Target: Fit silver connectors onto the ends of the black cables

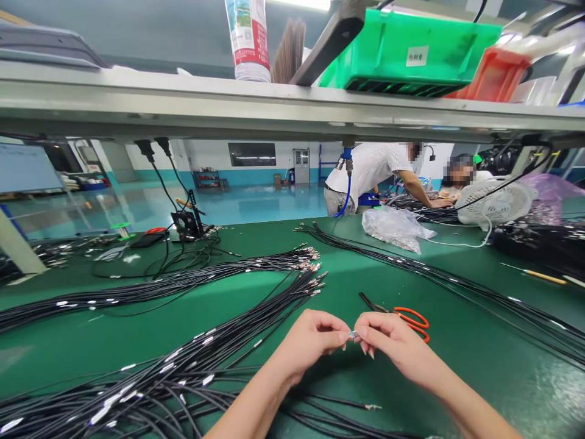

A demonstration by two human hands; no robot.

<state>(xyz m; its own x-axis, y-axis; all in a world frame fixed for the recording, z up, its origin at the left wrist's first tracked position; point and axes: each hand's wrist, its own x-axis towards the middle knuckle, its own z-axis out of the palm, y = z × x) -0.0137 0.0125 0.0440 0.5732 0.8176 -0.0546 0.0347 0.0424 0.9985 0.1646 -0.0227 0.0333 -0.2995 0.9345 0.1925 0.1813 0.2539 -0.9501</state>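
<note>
Above the green mat, my left hand (321,332) and my right hand (381,335) meet with thumbs and fingertips pinched. Between them is a small silvery metal connector (353,335), gripped from both sides; its exact kind is too small to make out. Just behind my right hand lie scissors (414,318) with orange handles, partly hidden by that hand. To the left, a bundle of black cables (237,317) with white labels and metal ends spreads over the mat. Below my hands, a loose cable end (372,406) with a metal tip points right.
Another cable bundle (425,266) runs along the right. A plastic bag (395,227), a white fan (496,200) and a yellow-handled tool (543,277) stand or lie beyond it. Overhead, a shelf (183,100) carries a green bin (411,55). Two people work at the back.
</note>
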